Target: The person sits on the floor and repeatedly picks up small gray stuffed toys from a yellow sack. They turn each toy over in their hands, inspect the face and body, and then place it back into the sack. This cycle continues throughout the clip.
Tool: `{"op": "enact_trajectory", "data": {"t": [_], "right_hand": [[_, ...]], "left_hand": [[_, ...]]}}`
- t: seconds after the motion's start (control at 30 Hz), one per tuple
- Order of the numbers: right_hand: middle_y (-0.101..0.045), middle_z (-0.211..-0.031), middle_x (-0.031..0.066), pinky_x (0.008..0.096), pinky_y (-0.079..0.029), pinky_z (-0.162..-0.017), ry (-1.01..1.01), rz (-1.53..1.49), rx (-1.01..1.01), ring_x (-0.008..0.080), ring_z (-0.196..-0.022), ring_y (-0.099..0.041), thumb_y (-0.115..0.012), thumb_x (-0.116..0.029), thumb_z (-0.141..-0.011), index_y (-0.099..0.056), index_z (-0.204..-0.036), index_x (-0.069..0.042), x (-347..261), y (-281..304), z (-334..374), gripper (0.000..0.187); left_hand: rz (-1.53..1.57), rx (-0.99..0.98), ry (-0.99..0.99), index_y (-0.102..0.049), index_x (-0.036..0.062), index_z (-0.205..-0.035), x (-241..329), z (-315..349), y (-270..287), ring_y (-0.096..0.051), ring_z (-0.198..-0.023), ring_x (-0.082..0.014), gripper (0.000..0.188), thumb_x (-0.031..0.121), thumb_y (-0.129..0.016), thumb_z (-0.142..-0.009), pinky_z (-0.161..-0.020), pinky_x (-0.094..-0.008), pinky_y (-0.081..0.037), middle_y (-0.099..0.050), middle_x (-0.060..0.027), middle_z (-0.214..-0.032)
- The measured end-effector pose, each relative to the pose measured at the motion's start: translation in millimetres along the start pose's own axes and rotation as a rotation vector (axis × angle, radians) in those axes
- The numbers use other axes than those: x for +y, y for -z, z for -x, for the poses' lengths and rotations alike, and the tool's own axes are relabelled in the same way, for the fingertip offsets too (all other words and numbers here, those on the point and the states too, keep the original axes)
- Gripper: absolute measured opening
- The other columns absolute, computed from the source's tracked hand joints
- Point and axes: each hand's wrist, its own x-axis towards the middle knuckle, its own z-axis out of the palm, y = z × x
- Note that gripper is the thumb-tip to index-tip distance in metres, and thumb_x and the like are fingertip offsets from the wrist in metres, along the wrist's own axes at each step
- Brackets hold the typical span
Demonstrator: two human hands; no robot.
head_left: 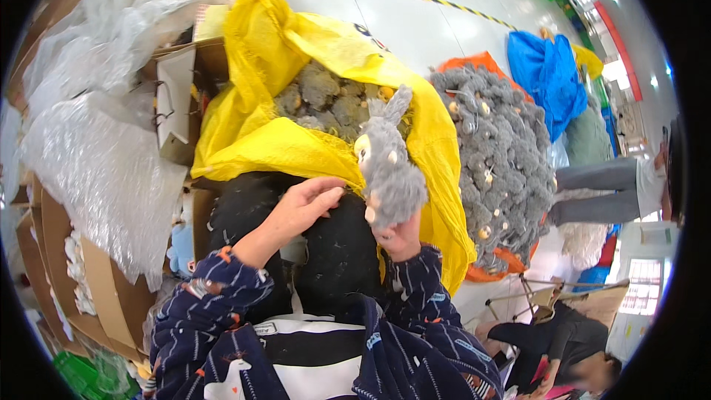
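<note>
One grey fluffy plush toy [395, 178] over right side of yellow woven-plastic sack [438, 141], gripped at near end by right hand [401, 238]; fingertip placement unclear. Left hand [295, 213] empty, fingers loosely curled. Advisable: support body from below; avoid pulling fur.

A fluffy grey toy [392, 174] is held up by the right hand [402, 240] over the edge of a big yellow bag [438, 150]. The left hand [298, 212] is held near it, above the black trousers [337, 263], with its fingers bent. More grey toys [321, 92] can be seen inside the yellow bag. A big grey heap [500, 155] is held by an orange bag [483, 62].
</note>
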Motion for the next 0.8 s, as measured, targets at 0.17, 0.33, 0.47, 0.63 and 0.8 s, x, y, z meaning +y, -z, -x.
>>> {"op": "enact_trajectory", "data": {"t": [0.17,0.33,0.47,0.63,0.8], "right_hand": [[-0.059,-0.09,0.0082,0.0213,-0.031,-0.035,-0.144,0.052,-0.046,0.0128,-0.053,-0.046,-0.046,-0.046,-0.087,-0.05,-0.114,-0.013,31,-15,27,0.043],[-0.05,-0.072,-0.001,0.0184,-0.027,-0.037,-0.13,0.678,0.194,0.0056,-0.043,-0.036,-0.05,-0.03,-0.09,-0.053,-0.098,-0.01,58,-37,35,0.022],[-0.056,-0.078,0.0022,0.0179,-0.027,-0.037,0.258,1.062,0.335,0.002,-0.041,-0.032,-0.05,-0.018,-0.09,-0.051,-0.111,-0.002,41,-47,48,0.027],[-0.06,-0.073,0.0025,0.0183,-0.03,-0.04,0.688,1.128,0.301,0.0029,-0.042,-0.037,-0.058,-0.018,-0.086,-0.057,-0.104,0.001,43,-92,24,0.026],[-0.053,-0.063,-0.0041,0.0176,-0.032,-0.042,0.587,1.085,0.24,0.0024,-0.046,-0.041,-0.065,-0.015,-0.081,-0.058,-0.084,-0.005,33,-97,-1,0.012]], "left_hand": [[0.592,-0.391,-0.044,-0.033,0.0037,-0.134,-1,10,-7,-0.046,-0.113,-0.0182,0.067,0.039,-0.06,-0.084,-0.095,-0.0321,-0.038,-0.045,-0.0075,-0.128],[0.626,-0.274,-0.141,-0.035,0.0019,-0.13,11,37,-4,-0.051,-0.11,-0.0216,0.07,0.03,-0.068,-0.075,-0.097,-0.036,-0.04,-0.05,-0.0099,-0.12],[0.22,0.036,-0.273,-0.036,0.0018,-0.128,9,39,7,-0.051,-0.107,-0.0158,0.069,0.014,-0.073,-0.071,-0.093,-0.0318,-0.041,-0.053,-0.0068,-0.115],[-0.231,0.106,-0.48,-0.036,0.0001,-0.129,12,46,-2,-0.049,-0.108,-0.0148,0.075,0.009,-0.075,-0.066,-0.095,-0.0299,-0.038,-0.052,-0.0077,-0.117],[-0.124,-0.099,-0.429,-0.031,-0.0001,-0.134,15,45,-4,-0.047,-0.11,-0.0158,0.076,0.015,-0.072,-0.071,-0.096,-0.029,-0.036,-0.05,-0.0085,-0.121]]}}
